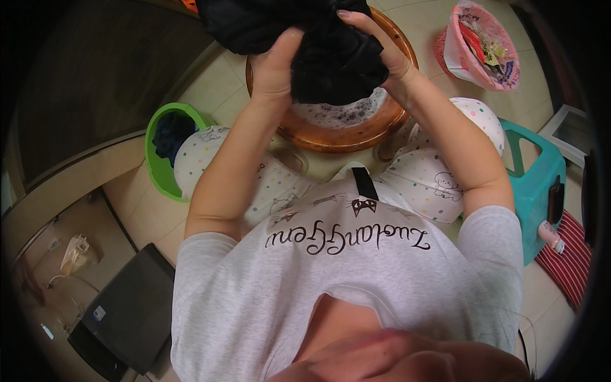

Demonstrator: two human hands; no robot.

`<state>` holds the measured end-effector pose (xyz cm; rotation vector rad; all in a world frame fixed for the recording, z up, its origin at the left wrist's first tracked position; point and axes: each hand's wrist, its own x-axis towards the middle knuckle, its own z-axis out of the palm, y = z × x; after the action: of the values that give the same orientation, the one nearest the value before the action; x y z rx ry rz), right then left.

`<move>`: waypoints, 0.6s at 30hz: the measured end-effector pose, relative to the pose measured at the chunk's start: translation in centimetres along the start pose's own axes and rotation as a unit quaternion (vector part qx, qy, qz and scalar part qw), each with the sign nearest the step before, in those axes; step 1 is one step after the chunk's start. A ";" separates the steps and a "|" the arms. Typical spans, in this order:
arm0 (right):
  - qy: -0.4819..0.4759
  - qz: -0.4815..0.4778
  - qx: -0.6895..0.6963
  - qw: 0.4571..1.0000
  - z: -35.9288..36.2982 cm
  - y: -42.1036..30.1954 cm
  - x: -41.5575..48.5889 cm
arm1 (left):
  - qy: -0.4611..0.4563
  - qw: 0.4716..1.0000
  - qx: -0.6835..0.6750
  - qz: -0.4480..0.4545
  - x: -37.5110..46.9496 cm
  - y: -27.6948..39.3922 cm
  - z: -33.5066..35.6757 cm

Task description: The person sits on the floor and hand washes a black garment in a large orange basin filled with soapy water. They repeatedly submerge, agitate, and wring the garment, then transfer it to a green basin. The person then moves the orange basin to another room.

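Note:
A bunched black cloth [336, 64] is held up in front of me, over a round brown basin [329, 143]. My left hand [274, 67] grips its left side, thumb pointing up along the fabric. On the other side my right hand [389, 47] has hold of it, with some fingers hidden behind the folds. White suds [346, 113] float on the water in the basin, just below the cloth. The cloth covers the far part of the basin, and its upper end runs out of the picture.
Beside my left knee stands a green bucket [152, 157] with dark fabric [173, 136] inside. A pink-lined wastebasket [458, 57] holding wrappers is at the far right. Near my right knee is a teal plastic stool [530, 191]. A dark grey box-like object [131, 305] lies at lower left.

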<state>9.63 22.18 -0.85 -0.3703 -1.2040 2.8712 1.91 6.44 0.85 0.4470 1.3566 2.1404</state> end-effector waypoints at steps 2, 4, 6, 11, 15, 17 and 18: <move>-0.035 0.016 0.068 0.997 0.6 0.1 0.1 | -0.014 1.000 -0.003 0.027 -0.2 0.0 0.6; -0.065 0.017 0.128 0.989 1.1 0.1 0.3 | -0.010 0.998 -0.018 0.051 -0.5 -0.1 1.4; -0.087 0.002 0.183 0.979 1.3 0.0 0.5 | 0.030 0.996 0.027 0.076 -0.5 -0.2 1.8; -0.088 -0.067 0.134 0.985 1.1 0.2 1.0 | 0.060 0.960 0.210 0.173 0.4 -1.0 1.1; -0.108 -0.082 0.126 0.983 0.5 0.4 1.8 | 0.029 0.952 0.225 0.204 0.4 -1.6 0.4; -0.120 -0.085 0.125 0.981 0.2 0.5 2.3 | 0.049 0.946 0.263 0.185 0.4 -1.5 0.4; -0.127 -0.083 0.122 0.981 0.1 0.5 2.5 | 0.074 0.941 0.287 0.165 0.4 -1.4 0.5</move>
<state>7.18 21.98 -1.70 0.0998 -0.8392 2.9321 2.26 7.47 -0.16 0.7975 2.1316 2.0275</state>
